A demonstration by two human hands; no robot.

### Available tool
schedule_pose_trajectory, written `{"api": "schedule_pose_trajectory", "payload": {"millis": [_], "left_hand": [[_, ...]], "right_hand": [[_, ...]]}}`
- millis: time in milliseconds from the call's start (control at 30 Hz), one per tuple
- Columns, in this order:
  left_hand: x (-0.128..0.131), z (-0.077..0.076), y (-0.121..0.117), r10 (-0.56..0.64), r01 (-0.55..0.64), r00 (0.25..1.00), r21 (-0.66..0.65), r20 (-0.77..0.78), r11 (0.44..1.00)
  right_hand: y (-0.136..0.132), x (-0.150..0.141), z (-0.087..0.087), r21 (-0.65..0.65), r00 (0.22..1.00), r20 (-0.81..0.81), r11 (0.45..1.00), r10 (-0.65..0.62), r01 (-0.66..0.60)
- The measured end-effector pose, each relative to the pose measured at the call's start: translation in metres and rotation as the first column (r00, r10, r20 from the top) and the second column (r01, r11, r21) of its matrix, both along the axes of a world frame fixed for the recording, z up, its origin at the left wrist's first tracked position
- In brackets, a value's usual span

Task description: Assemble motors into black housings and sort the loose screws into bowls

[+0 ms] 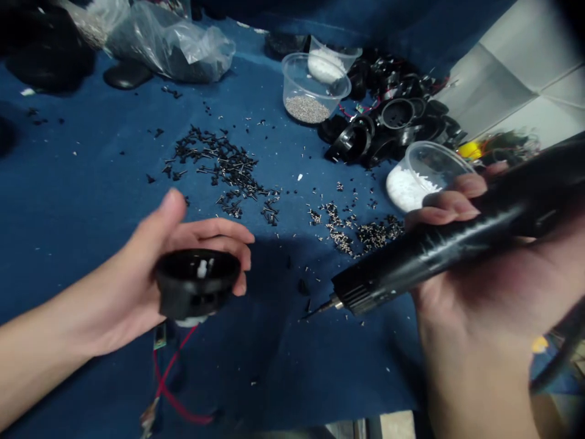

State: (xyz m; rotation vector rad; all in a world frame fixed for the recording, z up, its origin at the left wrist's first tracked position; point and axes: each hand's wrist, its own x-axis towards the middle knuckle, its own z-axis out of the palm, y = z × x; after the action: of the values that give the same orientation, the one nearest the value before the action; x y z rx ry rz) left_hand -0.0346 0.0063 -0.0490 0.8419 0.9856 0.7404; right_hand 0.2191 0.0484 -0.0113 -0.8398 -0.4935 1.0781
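Note:
My left hand (132, 286) cradles a black round plastic housing (198, 292), its thumb raised and its fingers curled behind the far side. White parts show inside the cup. Beneath it hang red wires (169, 378) and a small green circuit board (159, 336). On the right, my right hand (475, 292) is closed around a black electric screwdriver (420, 250). Its thin bit (320, 310) points left and down, apart from the housing. Small black screws (228, 161) lie scattered beyond my left hand, and tiny silver screws (336, 228) lie beyond the screwdriver.
A blue cloth (109, 183) covers the table. Clear tubs hold silver bits (307, 110) and white pieces (406, 188). Black round housings (393, 122) are piled at the back right. A clear plastic bag (173, 46) lies at the back left. A cable (562, 347) hangs at the right.

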Motion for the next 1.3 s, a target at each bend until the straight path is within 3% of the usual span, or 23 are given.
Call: {"api": "schedule_pose_trajectory", "payload": {"millis": [133, 267, 467, 567, 700, 867, 1000, 1067, 1200, 1233, 1300], "left_hand": [[-0.01, -0.005, 0.01, 0.035, -0.029, 0.996, 0.087, -0.078, 0.996], [-0.008, -0.007, 0.006, -0.006, 0.054, 0.98, 0.237, -0.199, 0.97], [0.003, -0.003, -0.005, -0.13, 0.283, 0.909, 0.358, -0.395, 0.89], [0.005, -0.001, -0.005, -0.153, 0.311, 0.894, 0.337, -0.42, 0.888], [0.008, 0.003, -0.006, -0.087, 0.325, 0.864, 0.418, -0.496, 0.848], [0.011, 0.005, -0.008, -0.026, 0.379, 0.791, 0.456, -0.612, 0.806], [0.009, 0.004, -0.009, 0.133, 0.326, 0.753, 0.541, -0.644, 0.776], [0.007, 0.004, -0.011, 0.254, 0.318, 0.743, 0.66, -0.619, 0.68], [0.01, 0.005, -0.023, 0.388, 0.421, 0.739, 0.827, -0.551, 0.372], [0.013, 0.005, -0.027, 0.395, 0.445, 0.734, 0.83, -0.553, 0.336], [0.019, 0.004, -0.035, 0.384, 0.464, 0.726, 0.819, -0.57, 0.338]], "right_hand": [[-0.011, -0.013, -0.006, -0.029, 0.983, 0.169, 0.997, 0.075, -0.071], [-0.031, -0.034, -0.005, -0.025, 0.944, 0.266, 0.98, 0.195, -0.196], [-0.044, -0.046, -0.009, -0.085, 0.915, 0.241, 0.946, 0.323, -0.311], [-0.044, -0.046, -0.01, -0.081, 0.914, 0.243, 0.946, 0.325, -0.314], [-0.042, -0.046, -0.008, -0.101, 0.92, 0.254, 0.955, 0.297, -0.28], [-0.04, -0.046, -0.011, -0.017, 0.923, 0.29, 0.965, 0.254, -0.261], [-0.039, -0.044, -0.011, -0.035, 0.922, 0.303, 0.97, 0.24, -0.241], [-0.038, -0.043, -0.008, -0.043, 0.925, 0.31, 0.975, 0.221, -0.218], [-0.033, -0.036, -0.003, -0.067, 0.955, 0.241, 0.985, 0.172, -0.16], [-0.032, -0.034, -0.002, -0.072, 0.962, 0.216, 0.986, 0.165, -0.153], [-0.028, -0.029, -0.002, -0.043, 0.972, 0.169, 0.986, 0.164, -0.159]]}}
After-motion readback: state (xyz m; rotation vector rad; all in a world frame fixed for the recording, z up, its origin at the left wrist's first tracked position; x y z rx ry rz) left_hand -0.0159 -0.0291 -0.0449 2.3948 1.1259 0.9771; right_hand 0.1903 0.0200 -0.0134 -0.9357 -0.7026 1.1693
